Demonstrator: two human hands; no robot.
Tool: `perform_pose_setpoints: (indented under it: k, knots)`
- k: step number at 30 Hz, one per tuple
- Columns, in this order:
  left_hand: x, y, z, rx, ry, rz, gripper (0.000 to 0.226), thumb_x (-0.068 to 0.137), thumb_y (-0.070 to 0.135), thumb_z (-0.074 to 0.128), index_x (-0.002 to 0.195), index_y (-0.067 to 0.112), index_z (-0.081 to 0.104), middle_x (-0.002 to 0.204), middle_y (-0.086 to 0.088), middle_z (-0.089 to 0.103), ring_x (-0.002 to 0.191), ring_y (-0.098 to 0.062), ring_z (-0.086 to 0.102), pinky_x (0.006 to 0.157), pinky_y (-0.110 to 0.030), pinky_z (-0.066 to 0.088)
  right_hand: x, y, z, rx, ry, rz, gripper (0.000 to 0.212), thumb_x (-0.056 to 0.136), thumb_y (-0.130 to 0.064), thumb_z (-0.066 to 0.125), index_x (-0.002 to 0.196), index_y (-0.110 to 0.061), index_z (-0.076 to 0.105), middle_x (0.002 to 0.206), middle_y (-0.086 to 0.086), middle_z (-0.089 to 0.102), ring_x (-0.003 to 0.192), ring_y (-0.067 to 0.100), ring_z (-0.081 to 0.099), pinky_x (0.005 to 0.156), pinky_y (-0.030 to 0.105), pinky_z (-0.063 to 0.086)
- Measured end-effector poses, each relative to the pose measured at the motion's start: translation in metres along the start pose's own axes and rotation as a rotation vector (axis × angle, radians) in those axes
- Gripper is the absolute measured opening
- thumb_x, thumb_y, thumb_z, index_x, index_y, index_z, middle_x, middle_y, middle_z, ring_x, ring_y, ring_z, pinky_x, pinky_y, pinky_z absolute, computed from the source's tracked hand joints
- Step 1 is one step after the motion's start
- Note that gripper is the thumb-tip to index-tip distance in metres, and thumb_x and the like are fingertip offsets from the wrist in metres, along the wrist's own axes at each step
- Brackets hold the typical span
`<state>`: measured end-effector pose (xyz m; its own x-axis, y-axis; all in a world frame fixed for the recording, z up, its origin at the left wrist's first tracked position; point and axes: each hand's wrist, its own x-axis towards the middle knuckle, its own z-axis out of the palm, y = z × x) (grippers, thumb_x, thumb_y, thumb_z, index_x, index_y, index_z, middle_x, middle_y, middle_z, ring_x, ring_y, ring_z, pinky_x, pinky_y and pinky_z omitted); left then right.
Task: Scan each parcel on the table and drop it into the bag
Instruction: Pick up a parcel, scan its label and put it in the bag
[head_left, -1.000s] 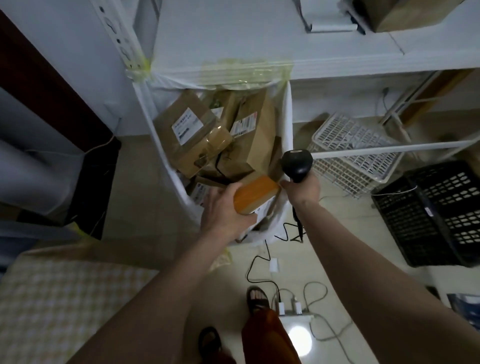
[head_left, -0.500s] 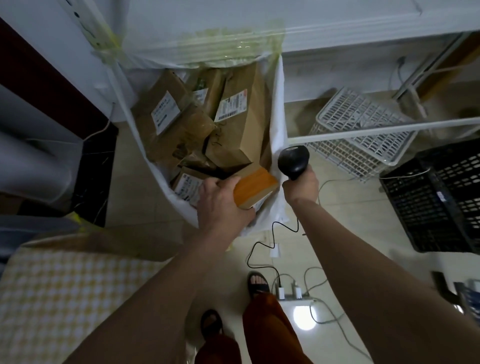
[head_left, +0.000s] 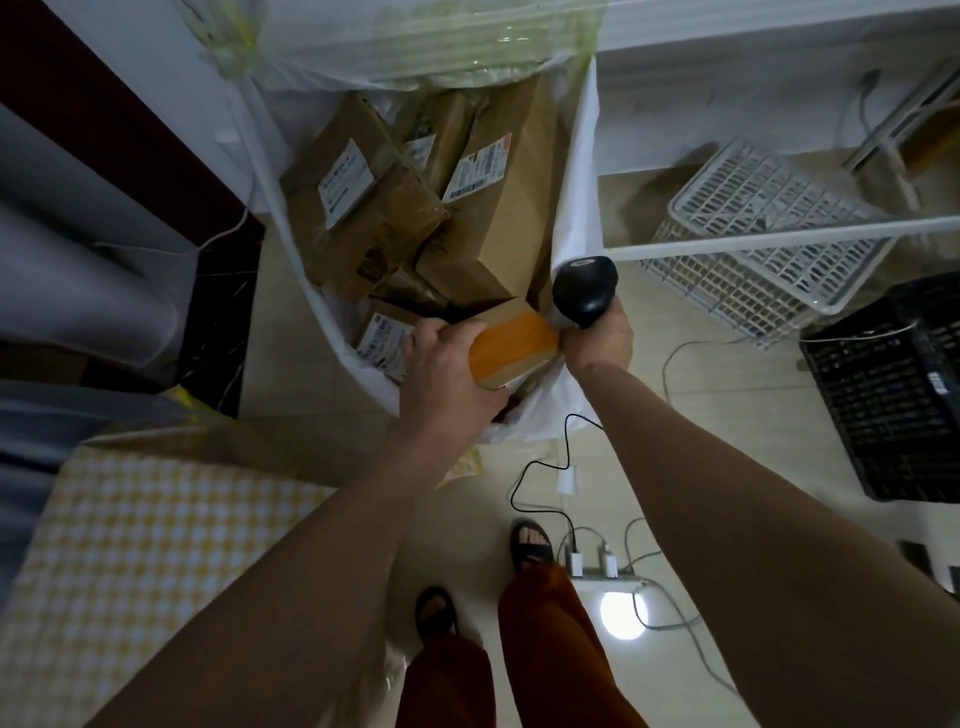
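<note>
The left hand (head_left: 447, 374) holds a small brown cardboard parcel wrapped in orange tape (head_left: 511, 345) over the near rim of the white plastic bag (head_left: 576, 171), its fingers (head_left: 441, 328) curled around the parcel's far end. Brown cardboard boxes with white labels (head_left: 415, 208) fill the bag. Just beside it, the right hand (head_left: 600, 338) grips a black handheld barcode scanner (head_left: 584, 291), touching the parcel's right end.
</note>
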<state>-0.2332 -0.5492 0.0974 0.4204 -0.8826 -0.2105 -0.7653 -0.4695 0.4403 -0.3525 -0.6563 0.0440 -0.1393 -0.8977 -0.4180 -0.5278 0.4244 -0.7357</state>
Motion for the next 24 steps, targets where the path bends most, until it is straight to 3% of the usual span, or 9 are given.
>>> perform_pose_setpoints:
  k: [5, 9, 13, 17, 18, 21, 24]
  knots:
    - [-0.006, 0.006, 0.002, 0.031, 0.1, 0.013, 0.07, 0.069, 0.041, 0.083, 0.131, 0.031, 0.053, 0.132, -0.002, 0.039, 0.123, -0.023, 0.038, 0.08, -0.03, 0.037, -0.003, 0.012, -0.028, 0.006, 0.052, -0.028, 0.039, 0.078, -0.004, 0.062, 0.115, -0.014, 0.056, 0.103, 0.01, 0.065, 0.098, 0.028, 0.06, 0.08, 0.031, 0.046]
    - [-0.008, 0.042, 0.009, 0.024, 0.154, 0.136, 0.069, 0.071, 0.048, 0.079, 0.132, 0.031, 0.052, 0.134, -0.004, 0.039, 0.122, -0.023, 0.039, 0.086, -0.033, 0.041, -0.002, 0.019, -0.051, -0.017, 0.099, -0.032, 0.039, 0.077, -0.004, 0.064, 0.113, -0.017, 0.059, 0.1, 0.008, 0.067, 0.098, 0.027, 0.062, 0.086, 0.036, 0.05]
    - [0.026, 0.075, 0.007, 0.256, 0.042, 0.204, 0.065, 0.079, 0.045, 0.073, 0.135, 0.024, 0.048, 0.139, -0.01, 0.035, 0.125, -0.028, 0.038, 0.092, -0.037, 0.043, 0.001, 0.02, -0.058, -0.003, 0.13, -0.023, 0.037, 0.076, -0.004, 0.064, 0.111, -0.015, 0.059, 0.098, 0.008, 0.066, 0.097, 0.028, 0.062, 0.085, 0.038, 0.052]
    - [0.055, 0.086, 0.024, 0.47, -0.043, 0.2, 0.051, 0.085, 0.04, 0.07, 0.127, 0.015, 0.056, 0.134, -0.016, 0.038, 0.12, -0.035, 0.043, 0.092, -0.041, 0.043, 0.003, 0.022, -0.062, -0.039, 0.137, -0.055, 0.038, 0.075, -0.001, 0.064, 0.11, -0.015, 0.058, 0.092, 0.006, 0.064, 0.094, 0.028, 0.062, 0.082, 0.036, 0.052]
    - [0.057, 0.089, 0.032, 0.433, -0.036, 0.199, 0.048, 0.085, 0.037, 0.071, 0.126, 0.017, 0.057, 0.137, -0.016, 0.035, 0.121, -0.034, 0.042, 0.091, -0.039, 0.044, 0.003, 0.023, -0.061, -0.047, 0.136, -0.064, 0.038, 0.075, -0.001, 0.064, 0.11, -0.015, 0.058, 0.094, 0.007, 0.066, 0.094, 0.028, 0.062, 0.082, 0.037, 0.052]
    - [0.059, 0.098, 0.047, 0.011, -0.041, 0.145, 0.062, 0.078, 0.028, 0.078, 0.132, 0.022, 0.049, 0.152, -0.012, 0.015, 0.136, -0.032, 0.03, 0.099, -0.038, 0.043, 0.006, 0.023, -0.06, -0.041, 0.136, -0.078, 0.039, 0.075, -0.002, 0.065, 0.111, -0.017, 0.059, 0.09, 0.004, 0.065, 0.092, 0.026, 0.063, 0.076, 0.031, 0.049]
    - [0.054, 0.099, 0.051, -0.115, -0.093, 0.156, 0.064, 0.081, 0.015, 0.075, 0.137, 0.02, 0.045, 0.148, -0.009, 0.023, 0.131, -0.028, 0.039, 0.097, -0.032, 0.042, 0.005, 0.021, -0.062, -0.067, 0.123, -0.09, 0.037, 0.076, -0.004, 0.066, 0.11, -0.016, 0.059, 0.089, 0.003, 0.065, 0.091, 0.025, 0.062, 0.073, 0.03, 0.048]
